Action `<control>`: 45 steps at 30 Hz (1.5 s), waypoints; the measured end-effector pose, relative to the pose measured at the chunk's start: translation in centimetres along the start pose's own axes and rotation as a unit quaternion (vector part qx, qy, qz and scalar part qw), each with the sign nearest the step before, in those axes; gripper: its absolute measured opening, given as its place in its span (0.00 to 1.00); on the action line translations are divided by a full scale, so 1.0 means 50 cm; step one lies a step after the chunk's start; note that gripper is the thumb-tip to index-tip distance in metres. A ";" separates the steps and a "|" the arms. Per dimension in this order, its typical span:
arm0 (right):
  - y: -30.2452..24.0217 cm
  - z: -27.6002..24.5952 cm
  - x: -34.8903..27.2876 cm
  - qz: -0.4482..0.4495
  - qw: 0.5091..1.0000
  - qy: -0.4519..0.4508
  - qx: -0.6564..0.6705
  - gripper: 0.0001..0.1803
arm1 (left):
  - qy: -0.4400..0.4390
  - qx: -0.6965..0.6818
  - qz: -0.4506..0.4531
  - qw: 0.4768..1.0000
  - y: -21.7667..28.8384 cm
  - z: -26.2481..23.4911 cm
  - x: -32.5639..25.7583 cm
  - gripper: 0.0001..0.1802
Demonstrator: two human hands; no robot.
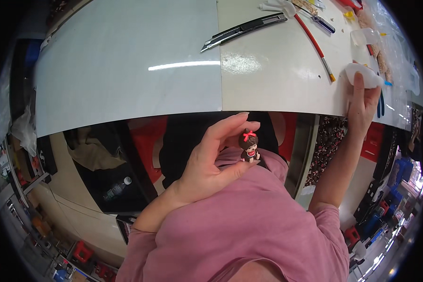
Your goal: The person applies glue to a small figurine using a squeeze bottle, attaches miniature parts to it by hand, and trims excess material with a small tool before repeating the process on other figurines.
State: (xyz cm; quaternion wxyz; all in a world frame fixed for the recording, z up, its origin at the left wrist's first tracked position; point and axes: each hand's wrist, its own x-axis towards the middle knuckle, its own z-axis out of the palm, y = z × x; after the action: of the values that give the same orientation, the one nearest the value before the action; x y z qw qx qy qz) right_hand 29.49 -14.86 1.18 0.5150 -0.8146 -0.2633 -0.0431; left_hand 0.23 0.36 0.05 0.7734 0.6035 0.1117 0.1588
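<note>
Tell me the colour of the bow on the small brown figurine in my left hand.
The small bow is bright pinkish red; see the head view.

The left grip [207, 160] holds a small brown figurine [249, 146] while the right grip [361, 104] touches something white [372, 80]

There's a long black-and-silver utility knife [249, 29] well back from the white table's [127, 89] near edge, plus a slim red-handled brush [315, 44] toward the right edge, fwiw.
</note>
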 end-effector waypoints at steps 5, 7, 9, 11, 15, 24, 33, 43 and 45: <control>-0.037 -0.008 -0.045 -0.052 0.995 -0.031 0.081 0.15 | 0.012 -0.002 -0.039 0.999 -0.001 -0.005 -0.002 0.33; -0.065 -0.018 -0.073 -0.071 0.993 -0.070 0.063 0.18 | 0.021 -0.007 -0.050 0.998 0.000 -0.004 -0.001 0.32; -0.079 -0.026 -0.100 -0.081 0.989 -0.105 0.071 0.22 | 0.031 -0.012 -0.062 0.998 -0.001 -0.004 0.000 0.31; -0.080 -0.033 -0.107 -0.190 0.963 -0.179 0.073 0.23 | -0.017 0.015 -0.054 0.998 -0.002 -0.010 0.001 0.34; -0.104 -0.044 -0.129 -0.197 0.946 -0.251 0.047 0.28 | -0.029 -0.003 -0.067 0.997 0.000 -0.009 0.002 0.35; -0.137 0.019 -0.168 -0.205 0.922 -0.325 -0.033 0.28 | 0.018 -0.023 -0.073 0.997 -0.017 -0.032 -0.023 0.32; -0.145 0.059 -0.184 -0.217 0.918 -0.328 -0.041 0.27 | 0.013 -0.002 -0.047 0.999 -0.033 -0.062 -0.031 0.33; -0.150 0.013 -0.148 -0.210 0.918 -0.333 -0.053 0.27 | 0.011 0.004 -0.039 0.999 -0.006 -0.013 -0.002 0.34; -0.149 0.009 -0.145 -0.212 0.918 -0.331 -0.054 0.27 | 0.011 0.005 -0.038 0.999 -0.006 -0.009 0.000 0.34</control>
State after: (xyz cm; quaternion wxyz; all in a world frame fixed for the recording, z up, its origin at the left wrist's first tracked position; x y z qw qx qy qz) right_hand 19.67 -14.80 4.58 0.3322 -0.7339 -0.5828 0.1070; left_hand 0.11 0.71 -0.38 0.7748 0.6007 0.1438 0.1351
